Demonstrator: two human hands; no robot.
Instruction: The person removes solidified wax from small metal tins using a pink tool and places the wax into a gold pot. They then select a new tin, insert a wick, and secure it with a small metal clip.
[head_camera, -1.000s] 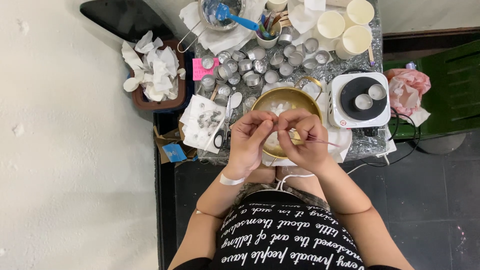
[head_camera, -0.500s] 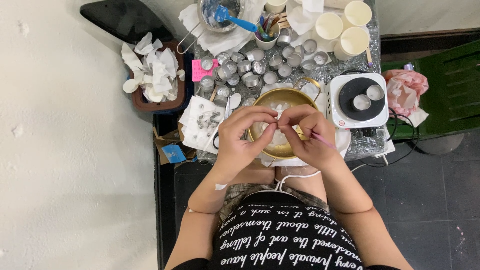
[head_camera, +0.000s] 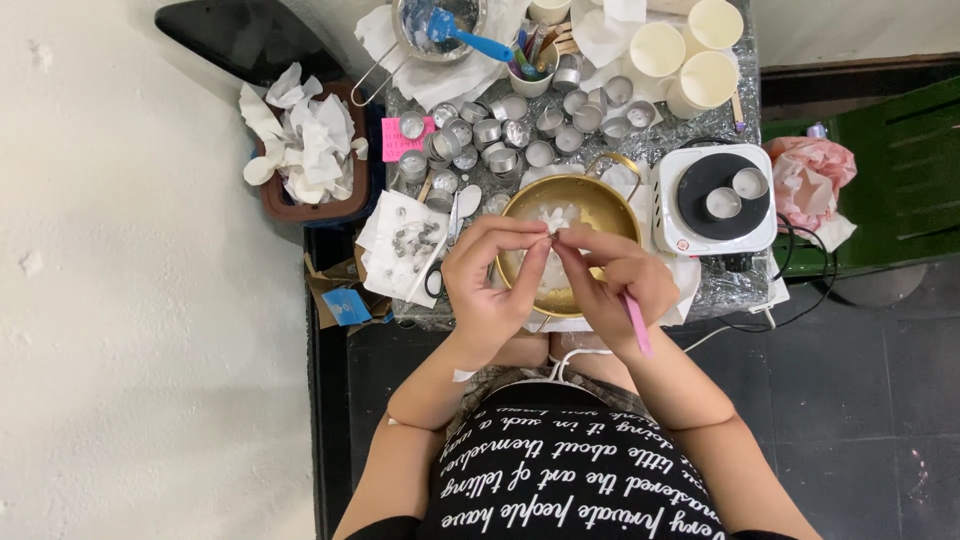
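Both my hands meet over a gold-coloured bowl (head_camera: 598, 195) at the table's near edge. My left hand (head_camera: 490, 275) and my right hand (head_camera: 612, 275) pinch a small white piece (head_camera: 556, 221) between their fingertips, just above the bowl. A thin pink stick (head_camera: 637, 325) is tucked in my right hand and points back toward me. White bits lie inside the bowl under the fingers.
Several small metal cups (head_camera: 520, 130) crowd the foil-covered table behind the bowl. A white hot plate (head_camera: 715, 200) with two cups stands at right. Paper cups (head_camera: 690, 50), a strainer with a blue spatula (head_camera: 440, 20), scissors (head_camera: 445, 250) and a box of crumpled tissue (head_camera: 305, 145) surround them.
My hands have lifted slightly and drawn together at the fingertips over the bowl. The pink stick now shows below my right hand.
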